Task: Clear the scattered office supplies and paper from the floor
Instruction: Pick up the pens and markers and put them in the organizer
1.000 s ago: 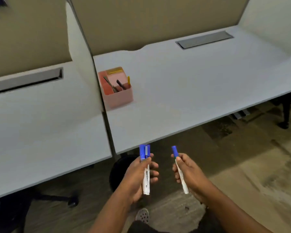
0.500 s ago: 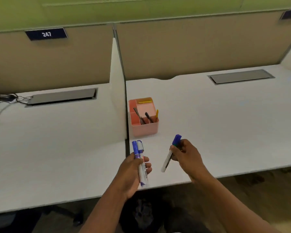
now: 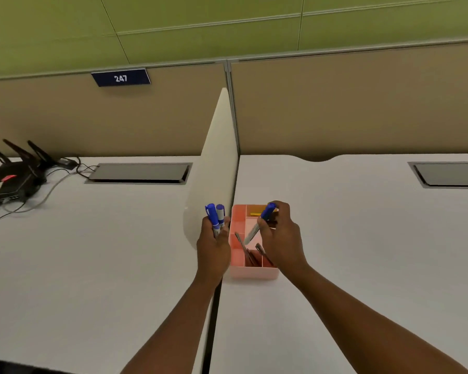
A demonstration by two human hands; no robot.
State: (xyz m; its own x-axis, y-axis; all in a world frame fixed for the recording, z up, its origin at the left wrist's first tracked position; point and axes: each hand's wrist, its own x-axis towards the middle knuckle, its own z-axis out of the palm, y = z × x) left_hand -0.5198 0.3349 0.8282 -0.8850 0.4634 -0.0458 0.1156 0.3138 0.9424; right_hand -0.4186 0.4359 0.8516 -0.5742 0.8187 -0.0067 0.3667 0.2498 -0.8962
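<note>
Both our hands moved fwd to the pink plastic divided organizer box [image 3: 250, 271] on the white worktop [image 3: 362, 265]: right hand [image 3: 283, 236] pinches one blue-capped white marker [image 3: 260, 222] over it, left hand [image 3: 214, 247] fisted round two blue-capped markers [image 3: 215, 217] just beside it.

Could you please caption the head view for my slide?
Right hand lowers a blue-capped marker into the pink organizer; left hand holds two more.

Matt pink plastic organizer [image 3: 251, 272], smooth matt white desk [image 3: 362, 238], cloth-look beige partition [image 3: 362, 103], glossy blue-capped plastic markers [image 3: 214, 215].
</note>
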